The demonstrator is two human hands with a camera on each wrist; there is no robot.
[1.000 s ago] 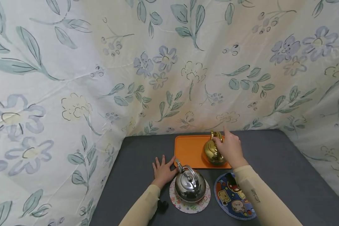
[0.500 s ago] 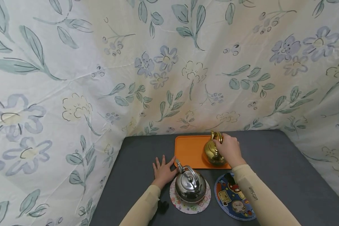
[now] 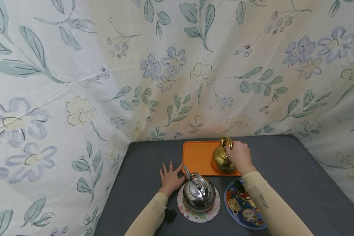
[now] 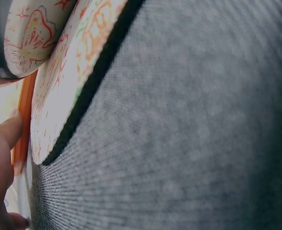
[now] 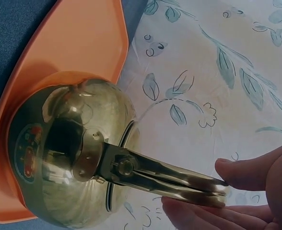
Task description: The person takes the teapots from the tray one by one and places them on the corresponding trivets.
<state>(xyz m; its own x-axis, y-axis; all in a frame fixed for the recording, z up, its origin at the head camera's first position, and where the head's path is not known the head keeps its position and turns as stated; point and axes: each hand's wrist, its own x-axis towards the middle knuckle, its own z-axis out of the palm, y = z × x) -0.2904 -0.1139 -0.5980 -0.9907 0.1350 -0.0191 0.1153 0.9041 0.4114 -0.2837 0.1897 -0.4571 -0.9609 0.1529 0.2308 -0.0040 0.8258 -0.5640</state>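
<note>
A gold kettle (image 3: 220,159) stands on the right part of an orange tray (image 3: 196,156) at the back of the grey table. My right hand (image 3: 235,153) grips its upright handle (image 5: 165,178) between the thumb (image 5: 249,168) and the fingers below. In the right wrist view the gold kettle (image 5: 66,153) still rests on the tray (image 5: 78,43). My left hand (image 3: 171,178) lies flat on the table with its fingers spread, beside a silver kettle (image 3: 198,194) that sits on a floral coaster (image 3: 198,216).
A round blue cartoon coaster (image 3: 242,207) lies bare under my right forearm. A small black object (image 3: 169,214) sits left of the floral coaster. Flowered cloth walls close in the back and both sides. Grey table surface (image 3: 289,170) extends to the right.
My right hand's raised forefinger has come down and the fingers have closed round the gold kettle's handle. The kettle stays on the tray. My left hand has not moved.
</note>
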